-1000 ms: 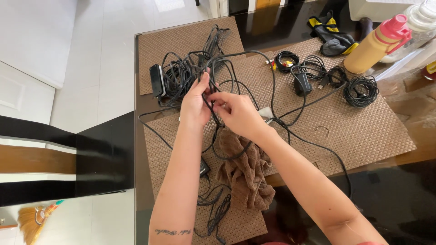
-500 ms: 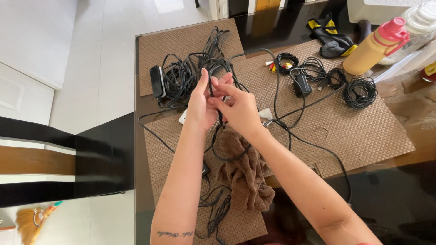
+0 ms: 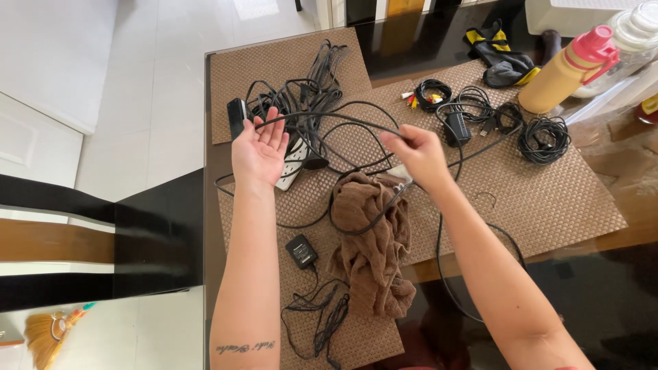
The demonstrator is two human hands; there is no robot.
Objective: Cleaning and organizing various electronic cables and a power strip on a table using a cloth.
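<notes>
— While the left hand [image 3: 259, 145] lies open under a black cable [image 3: 329, 118], what grips it?
— The right hand [image 3: 419, 155] pinches it, above the brown cloth [image 3: 373, 240].
— Much left?
— Seemingly yes: the cable heap [image 3: 301, 103] beyond the cloth remains knotted.

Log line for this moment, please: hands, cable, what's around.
left hand: open, palm up, black cable across fingers | right hand: pinching same cable | below: brown cloth | behind: cable tangle on woven mat
</notes>
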